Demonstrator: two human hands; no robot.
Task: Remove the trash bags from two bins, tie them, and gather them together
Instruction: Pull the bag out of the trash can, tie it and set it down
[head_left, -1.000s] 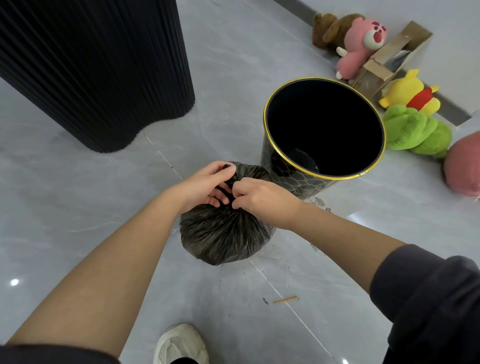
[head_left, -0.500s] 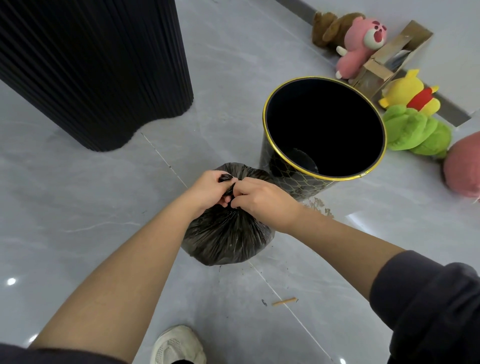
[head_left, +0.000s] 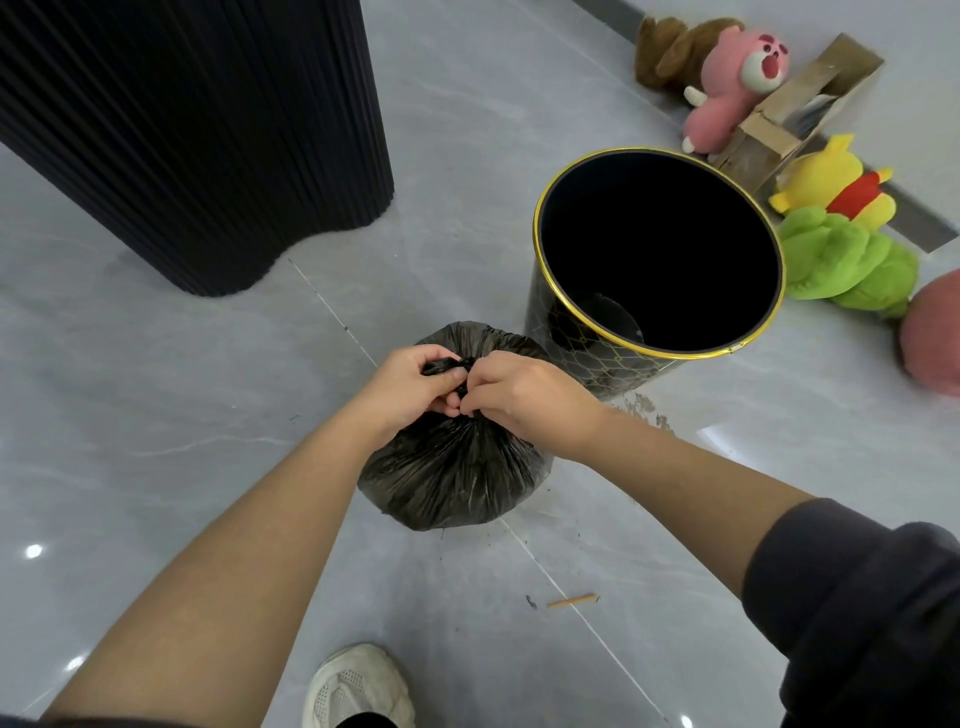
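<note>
While the black trash bag is sitting on the floor beside the empty bin, the left hand and right hand are both pinching its gathered neck.

Both forearms bare, reaching forward and down, converging toward the middle of the view. Left hand curled into a loose fist, knuckles up, thumb and fingers pinched on a twisted black strip at the top of the trash bag. Right hand just beside it, back of the hand facing up, fingers tucked under and gripping the same gathered neck. The 2 hands touching at the fingertips. Right wrist bent slightly inward; dark sleeve pushed up past the right elbow. 1 foot in a white shoe planted below, between the arms.
</note>
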